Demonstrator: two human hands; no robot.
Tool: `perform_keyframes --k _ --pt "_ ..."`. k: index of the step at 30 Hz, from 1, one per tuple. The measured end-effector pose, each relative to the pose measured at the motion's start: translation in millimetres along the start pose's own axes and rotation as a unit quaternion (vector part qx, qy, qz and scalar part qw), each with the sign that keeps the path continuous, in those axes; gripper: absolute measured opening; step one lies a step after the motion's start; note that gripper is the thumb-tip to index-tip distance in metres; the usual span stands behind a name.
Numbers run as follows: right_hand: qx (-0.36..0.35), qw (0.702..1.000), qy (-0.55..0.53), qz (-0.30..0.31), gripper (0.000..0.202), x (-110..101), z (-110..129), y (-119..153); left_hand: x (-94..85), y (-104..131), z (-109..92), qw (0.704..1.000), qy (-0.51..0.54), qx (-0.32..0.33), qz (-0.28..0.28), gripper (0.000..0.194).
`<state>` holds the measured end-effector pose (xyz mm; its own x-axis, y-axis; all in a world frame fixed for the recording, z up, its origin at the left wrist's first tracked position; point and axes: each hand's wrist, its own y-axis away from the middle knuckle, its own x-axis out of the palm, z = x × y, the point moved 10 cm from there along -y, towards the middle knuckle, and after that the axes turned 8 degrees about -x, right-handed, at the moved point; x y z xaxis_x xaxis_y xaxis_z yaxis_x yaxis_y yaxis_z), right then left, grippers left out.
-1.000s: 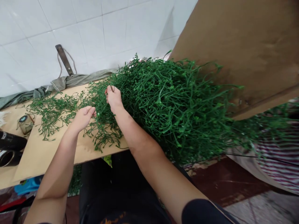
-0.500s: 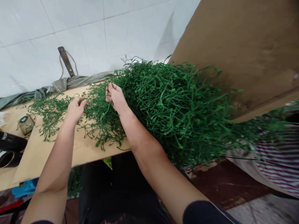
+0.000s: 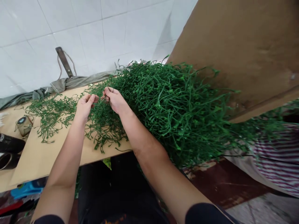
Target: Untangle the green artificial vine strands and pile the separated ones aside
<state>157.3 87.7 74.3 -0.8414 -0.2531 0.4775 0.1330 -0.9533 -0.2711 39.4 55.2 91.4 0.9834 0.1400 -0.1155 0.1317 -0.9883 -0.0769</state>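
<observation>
A big heap of thin green stems with small tips covers the right part of the tan board. Looser green sprigs lie spread on the board at the left. My right hand is closed in a pinch at the heap's left edge, on something too small to make out. Just left of it, my left hand has thumb and fingertips pressed together, pointing toward the right hand. Whatever is between those fingertips is too small to tell.
Dark cylindrical containers and a small box with a round dial stand at the far left. A rolled grey cloth runs along the tiled wall. A large brown panel rises at the right, above striped fabric.
My left hand has moved right, close to my right hand, and its fingers have come together. My right hand has shifted slightly left and down, still pinched.
</observation>
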Motion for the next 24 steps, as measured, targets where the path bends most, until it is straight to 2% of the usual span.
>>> perform_keyframes --k 4,6,11,13,16,19,21,24 --pt "-0.001 1.000 0.029 0.010 0.032 5.0 5.6 2.1 -7.5 -4.7 1.8 0.998 0.061 -0.019 -0.019 0.020" --pt "0.006 0.998 0.054 -0.008 0.031 3.9 5.3 2.1 -9.5 -5.7 2.0 0.996 0.076 -0.026 -0.030 0.018" --pt "-0.002 0.995 0.071 -0.072 0.025 -4.8 1.4 -2.7 -22.3 -9.3 2.4 0.991 0.084 -0.023 -0.100 0.016" --pt "-0.014 0.993 0.052 -0.102 0.023 -13.2 1.9 -4.7 -34.6 -11.5 0.3 0.988 0.095 -0.009 -0.125 0.017" --pt "-0.028 0.985 0.031 -0.167 0.018 -34.2 7.4 -3.2 -68.6 -12.7 -1.1 0.972 0.139 0.002 -0.189 0.018" --pt "-0.028 0.986 -0.008 -0.166 0.019 -39.0 12.7 -1.5 -98.5 -12.5 4.5 0.950 0.194 -0.018 -0.243 0.020" --pt "-0.018 0.989 -0.044 -0.140 0.022 -31.8 12.8 -1.3 -102.0 -15.1 9.2 0.948 0.212 -0.041 -0.235 0.020" --pt "-0.007 0.990 -0.064 -0.129 0.028 -22.9 10.2 0.5 -88.9 -21.5 10.6 0.962 0.201 -0.057 -0.178 0.020"
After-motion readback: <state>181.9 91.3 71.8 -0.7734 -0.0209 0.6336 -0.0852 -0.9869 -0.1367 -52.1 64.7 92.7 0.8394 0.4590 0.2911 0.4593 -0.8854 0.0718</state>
